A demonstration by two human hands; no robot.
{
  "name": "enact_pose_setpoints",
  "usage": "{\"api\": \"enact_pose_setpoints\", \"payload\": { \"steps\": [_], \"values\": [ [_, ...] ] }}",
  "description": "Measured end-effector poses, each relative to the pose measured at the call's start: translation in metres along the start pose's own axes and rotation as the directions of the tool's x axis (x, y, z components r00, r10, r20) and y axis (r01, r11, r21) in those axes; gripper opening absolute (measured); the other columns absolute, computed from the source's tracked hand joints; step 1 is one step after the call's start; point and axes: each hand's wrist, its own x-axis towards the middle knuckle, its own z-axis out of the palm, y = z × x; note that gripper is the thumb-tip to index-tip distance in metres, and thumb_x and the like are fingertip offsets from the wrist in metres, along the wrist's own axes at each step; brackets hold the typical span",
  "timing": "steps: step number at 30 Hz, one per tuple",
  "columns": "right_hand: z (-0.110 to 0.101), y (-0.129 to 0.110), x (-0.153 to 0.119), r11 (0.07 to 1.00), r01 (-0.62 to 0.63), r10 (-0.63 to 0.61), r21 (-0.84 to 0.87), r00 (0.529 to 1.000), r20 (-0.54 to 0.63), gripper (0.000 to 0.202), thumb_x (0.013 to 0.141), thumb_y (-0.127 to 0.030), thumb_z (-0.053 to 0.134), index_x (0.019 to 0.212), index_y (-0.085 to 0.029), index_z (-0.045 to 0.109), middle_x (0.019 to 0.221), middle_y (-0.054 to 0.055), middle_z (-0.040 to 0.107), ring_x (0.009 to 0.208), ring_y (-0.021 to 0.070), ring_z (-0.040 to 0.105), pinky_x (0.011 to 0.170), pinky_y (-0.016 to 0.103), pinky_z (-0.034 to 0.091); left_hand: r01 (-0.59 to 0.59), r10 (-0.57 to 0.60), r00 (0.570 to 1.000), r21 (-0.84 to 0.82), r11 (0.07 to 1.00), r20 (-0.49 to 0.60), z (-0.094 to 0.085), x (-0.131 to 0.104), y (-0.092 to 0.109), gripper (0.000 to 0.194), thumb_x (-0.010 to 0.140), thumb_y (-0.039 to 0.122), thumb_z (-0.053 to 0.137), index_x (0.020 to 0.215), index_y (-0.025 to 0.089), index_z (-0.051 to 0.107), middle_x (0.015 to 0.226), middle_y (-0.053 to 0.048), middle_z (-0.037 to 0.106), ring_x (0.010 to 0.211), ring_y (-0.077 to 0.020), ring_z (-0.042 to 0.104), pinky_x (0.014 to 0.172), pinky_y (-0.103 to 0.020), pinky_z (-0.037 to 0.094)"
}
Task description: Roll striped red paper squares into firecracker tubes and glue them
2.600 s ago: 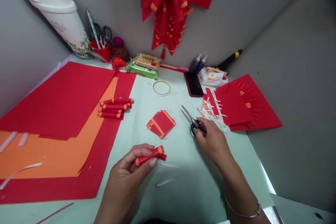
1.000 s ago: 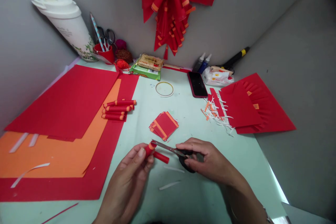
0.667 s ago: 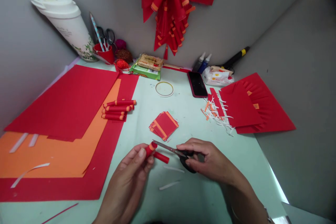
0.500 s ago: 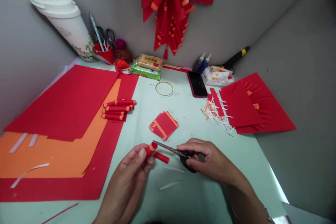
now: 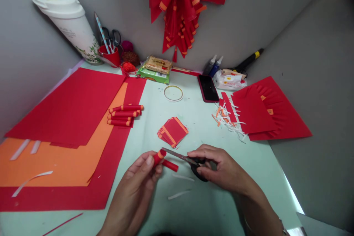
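Observation:
My left hand [image 5: 143, 175] is closed around a red paper roll [image 5: 159, 157] with an orange band at its upper end. In my right hand [image 5: 217, 167] are black-handled scissors [image 5: 179, 156], their blades together and the tip at the roll's open end. Whether the tip touches the paper, I cannot tell. Just right of my left fingers lies a plain red tube [image 5: 170, 165]. Thin white strips [image 5: 179, 194] rest on the table below the scissors. Beyond my hands is a stack of red paper squares with orange stripes [image 5: 174, 131].
Finished-looking rolls [image 5: 123, 115] lie left, beside large red sheets [image 5: 66, 107] and an orange sheet [image 5: 69, 169]. A tape ring [image 5: 173, 100], a phone [image 5: 208, 88] and white and orange scraps [image 5: 231, 121] sit farther back. A white tumbler [image 5: 69, 25] stands at back left.
Almost nothing differs. My right hand and the scissors have shifted very slightly to the right; my left hand keeps its hold on the roll.

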Motion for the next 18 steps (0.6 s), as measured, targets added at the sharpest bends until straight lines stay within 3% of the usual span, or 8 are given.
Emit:
{"api": "enact_pose_setpoints", "payload": {
  "steps": [18],
  "values": [
    [0.0036,-0.0014,0.0005,1.000,0.012,-0.012,0.025,1.000,0.021,0.045,0.079,-0.011,0.067,0.120,-0.030,0.072,0.102,0.003,0.067,0.074,0.0135,0.058,0.067,0.028,0.050,0.018,-0.019,1.000,0.027,0.999,0.025,0.0005,-0.0002,-0.0029,0.032,0.059,0.027,0.095,0.083,0.014,0.077,0.080,-0.005,0.072,0.068,-0.0128,0.064,0.068,-0.021,0.057]
  ]
}}
